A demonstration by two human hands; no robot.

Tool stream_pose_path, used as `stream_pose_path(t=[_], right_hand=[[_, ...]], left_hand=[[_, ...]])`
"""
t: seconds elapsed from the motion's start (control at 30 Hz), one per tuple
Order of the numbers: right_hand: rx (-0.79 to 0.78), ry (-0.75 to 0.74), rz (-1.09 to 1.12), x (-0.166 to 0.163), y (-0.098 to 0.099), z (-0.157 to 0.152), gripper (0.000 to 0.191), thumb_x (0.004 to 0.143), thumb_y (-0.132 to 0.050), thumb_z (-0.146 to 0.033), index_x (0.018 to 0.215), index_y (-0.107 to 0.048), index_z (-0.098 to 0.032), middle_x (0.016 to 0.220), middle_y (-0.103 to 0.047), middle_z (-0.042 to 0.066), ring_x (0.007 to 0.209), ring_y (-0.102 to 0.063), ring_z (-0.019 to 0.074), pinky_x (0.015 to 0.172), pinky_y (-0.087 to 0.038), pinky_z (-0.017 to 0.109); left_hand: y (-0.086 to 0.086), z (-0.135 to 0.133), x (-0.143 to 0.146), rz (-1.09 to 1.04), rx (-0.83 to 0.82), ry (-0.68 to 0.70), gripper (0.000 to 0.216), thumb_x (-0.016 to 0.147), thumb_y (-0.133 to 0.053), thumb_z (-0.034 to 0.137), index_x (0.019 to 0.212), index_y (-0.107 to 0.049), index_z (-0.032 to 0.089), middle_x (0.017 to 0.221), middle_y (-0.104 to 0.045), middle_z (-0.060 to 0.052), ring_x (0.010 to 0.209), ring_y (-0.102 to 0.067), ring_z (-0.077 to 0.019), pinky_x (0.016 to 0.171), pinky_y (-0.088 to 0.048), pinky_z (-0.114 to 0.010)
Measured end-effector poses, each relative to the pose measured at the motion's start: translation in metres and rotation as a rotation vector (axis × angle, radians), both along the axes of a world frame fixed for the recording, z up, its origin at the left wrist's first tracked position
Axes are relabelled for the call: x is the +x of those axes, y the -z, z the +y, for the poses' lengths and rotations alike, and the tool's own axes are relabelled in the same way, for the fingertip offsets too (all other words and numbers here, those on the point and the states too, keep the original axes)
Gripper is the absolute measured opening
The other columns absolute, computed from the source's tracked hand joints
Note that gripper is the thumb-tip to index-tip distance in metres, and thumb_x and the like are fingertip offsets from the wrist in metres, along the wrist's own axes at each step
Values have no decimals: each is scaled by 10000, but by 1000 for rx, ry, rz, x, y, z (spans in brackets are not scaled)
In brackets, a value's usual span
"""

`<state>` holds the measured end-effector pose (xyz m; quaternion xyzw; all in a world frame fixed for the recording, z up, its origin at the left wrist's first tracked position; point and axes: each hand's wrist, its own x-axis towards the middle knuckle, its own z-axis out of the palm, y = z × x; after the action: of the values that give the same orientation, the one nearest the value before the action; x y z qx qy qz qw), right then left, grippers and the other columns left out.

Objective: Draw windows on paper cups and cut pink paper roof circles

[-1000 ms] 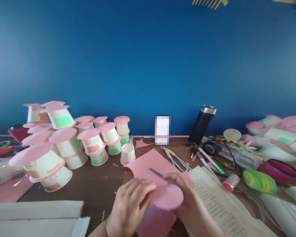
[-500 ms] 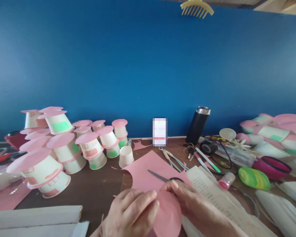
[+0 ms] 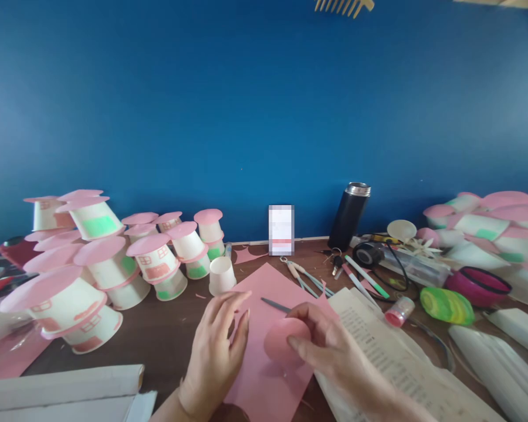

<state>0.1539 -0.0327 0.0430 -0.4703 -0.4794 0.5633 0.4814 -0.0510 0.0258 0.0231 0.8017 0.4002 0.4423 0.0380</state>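
Between thumb and fingers, my right hand [image 3: 323, 346] grips a round pink paper disc [image 3: 278, 344] near the front middle of the table. My left hand [image 3: 220, 343] is to the left of the disc, apart from it, with its fingers spread and nothing in them. Beneath both hands lies a large pink paper sheet [image 3: 264, 293] with curved cut edges. Scissors [image 3: 273, 303] rest on the sheet, their handles hidden behind my right hand. A bare white paper cup [image 3: 222, 276] stands upside down beyond my left hand.
Stacked cups with pink paper tops [image 3: 154, 258] crowd the left; more cups [image 3: 484, 228] lie piled at far right. A black flask [image 3: 351, 217] stands by the blue wall. Pens [image 3: 367, 275], a compass [image 3: 301, 275], printed paper [image 3: 369, 340] and a green slime-like lump [image 3: 446, 306] are on the right.
My left hand has let go of the pink disc and moved left, opening. My right hand now holds the disc alone, a little farther forward. The view has tilted slightly down.
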Motion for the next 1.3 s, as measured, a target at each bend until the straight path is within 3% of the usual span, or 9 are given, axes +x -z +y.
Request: stream_pose_path(t=[0.17, 0.37, 0.63, 0.77, 0.93, 1.07, 1.3], right_hand=[[108, 67, -279, 2, -6, -4, 132, 879, -597, -221, 1010, -616, -219, 910, -644, 9, 805, -591, 164, 701, -471, 270], [142, 83, -387, 0, -3, -5, 172, 857, -595, -170, 1010, -628, -241, 933, -667, -6, 871, -624, 181, 761, -483, 279], [202, 21, -419, -4, -6, -6, 205, 857, -596, -175, 1052, -617, -235, 1037, -682, 18, 987, -636, 210, 860, -483, 318], [150, -15, -318, -3, -8, -7, 201, 911, -583, -305, 1101, -585, -241, 1067, -660, 30, 996, -615, 211, 846, -485, 318], [65, 39, -108, -1, -13, -6, 306, 932, -538, -478, 1107, -557, -229, 1011, -658, 41, 920, -601, 197, 778, -496, 302], [35, -16, -6, -1, -12, -4, 337, 904, -595, -462, 1122, -550, -208, 1098, -661, 80, 990, -604, 228, 843, -494, 347], [26, -63, 72, -10, -7, -4, 433, 829, -714, -378, 1185, -548, -193, 1191, -649, 106, 1086, -619, 272, 907, -508, 408]], left_hand=[[-8, -7, 6, -180, -300, 137, 168, 937, -505, 236, 1044, -635, 231, 998, -663, -53, 940, -614, -184, 861, -484, -307], [-20, -16, 13, -309, -574, 248, 188, 927, -529, 331, 964, -678, 222, 969, -678, -47, 916, -620, -184, 822, -478, -279], [-17, -16, 19, -265, -706, 269, 201, 846, -639, 375, 756, -655, 196, 749, -625, -7, 751, -557, -165, 723, -428, -266], [-14, -14, 20, -430, -870, 283, 271, 801, -685, 403, 670, -623, 175, 668, -575, 9, 669, -502, -138, 654, -394, -249], [-7, -12, 21, -914, -1249, 406, 305, 735, -763, 410, 666, -608, 157, 668, -635, -20, 626, -520, -136, 619, -408, -260], [-6, -13, 22, -1145, -1323, 442, 257, 733, -784, 336, 666, -637, 137, 684, -653, -34, 653, -547, -135, 662, -438, -264], [-8, -17, 26, -1237, -1352, 438, 213, 784, -751, 324, 745, -692, 123, 746, -646, -38, 725, -554, -125, 722, -444, -242]])
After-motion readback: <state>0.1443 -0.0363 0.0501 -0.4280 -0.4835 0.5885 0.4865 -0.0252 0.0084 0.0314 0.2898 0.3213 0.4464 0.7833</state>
